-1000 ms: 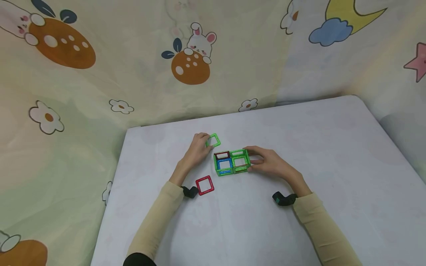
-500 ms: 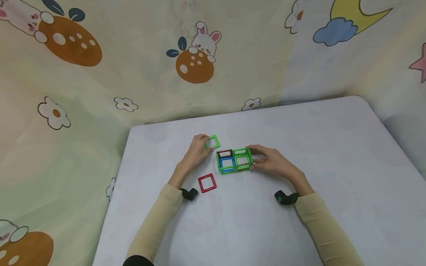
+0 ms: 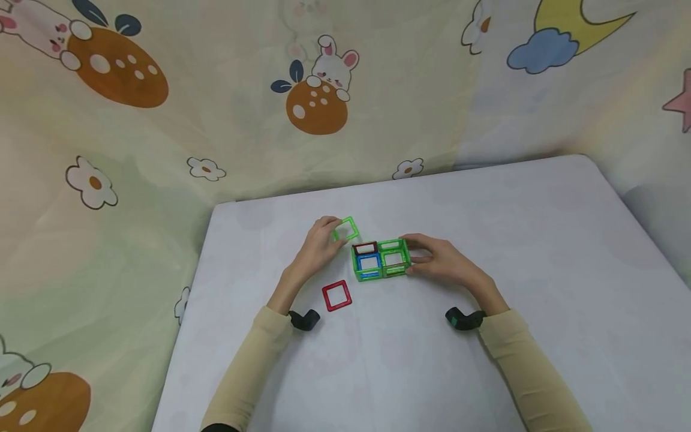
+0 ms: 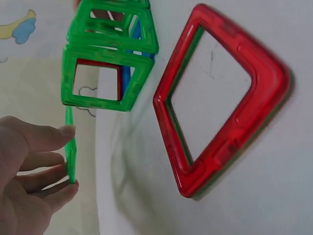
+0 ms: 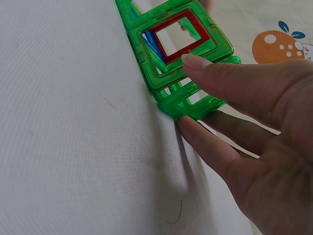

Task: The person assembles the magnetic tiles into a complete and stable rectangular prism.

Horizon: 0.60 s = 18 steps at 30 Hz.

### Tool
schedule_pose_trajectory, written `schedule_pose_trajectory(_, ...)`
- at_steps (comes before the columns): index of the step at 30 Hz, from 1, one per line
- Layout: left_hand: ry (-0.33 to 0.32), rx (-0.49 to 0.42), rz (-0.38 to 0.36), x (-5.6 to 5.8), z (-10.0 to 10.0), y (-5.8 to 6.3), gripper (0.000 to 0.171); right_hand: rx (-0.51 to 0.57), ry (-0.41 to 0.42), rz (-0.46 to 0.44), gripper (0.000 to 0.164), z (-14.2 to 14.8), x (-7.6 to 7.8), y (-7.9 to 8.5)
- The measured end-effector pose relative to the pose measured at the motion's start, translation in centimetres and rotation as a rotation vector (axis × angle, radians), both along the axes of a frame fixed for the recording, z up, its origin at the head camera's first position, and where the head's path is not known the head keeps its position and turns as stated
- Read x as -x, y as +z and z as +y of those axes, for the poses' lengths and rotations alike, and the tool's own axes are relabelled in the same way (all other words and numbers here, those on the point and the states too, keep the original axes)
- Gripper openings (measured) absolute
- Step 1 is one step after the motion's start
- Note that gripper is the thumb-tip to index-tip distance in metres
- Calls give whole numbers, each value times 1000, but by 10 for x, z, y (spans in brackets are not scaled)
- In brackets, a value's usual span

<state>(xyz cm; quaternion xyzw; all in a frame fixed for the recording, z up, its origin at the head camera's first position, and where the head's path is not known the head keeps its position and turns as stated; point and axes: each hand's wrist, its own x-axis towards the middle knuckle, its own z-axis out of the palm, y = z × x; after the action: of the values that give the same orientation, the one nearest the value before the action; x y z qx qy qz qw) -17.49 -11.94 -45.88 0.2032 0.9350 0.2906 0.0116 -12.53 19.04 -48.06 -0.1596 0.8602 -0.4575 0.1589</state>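
Note:
Between thumb and fingers, my left hand [image 3: 318,245] pinches a green square magnetic tile [image 3: 347,228], seen edge-on in the left wrist view. Just right of it stands a box of magnetic tiles [image 3: 381,272], two cubes long, mostly green with blue and dark red squares. My right hand [image 3: 444,259] grips the box's right end; in the right wrist view the thumb lies on one green face and a finger is at the lower corner. A loose red square tile [image 4: 234,122] lies flat on the table, nearer the person than the box.
The white table [image 3: 486,372] has a back edge against a patterned curtain [image 3: 227,90] with rabbits and flowers. Dark wrist cameras [image 3: 463,320] sit at both wrists, the left one close beside the red tile.
The head view has shifted slightly. The left hand, with its green tile, has edged slightly toward the box's upper left corner. The right hand keeps its grip on the box.

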Motion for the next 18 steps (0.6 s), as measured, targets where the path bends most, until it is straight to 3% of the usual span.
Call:
schedule_pose_trajectory(8, -44, -33, 21, -11, 3, 13, 50, 15, 2, -15, 74, 0, 1, 0)
schedule_pose_trajectory(18, -113, -30, -21, -25, 21, 27, 53, 45, 5, -25, 73, 1, 2, -2)
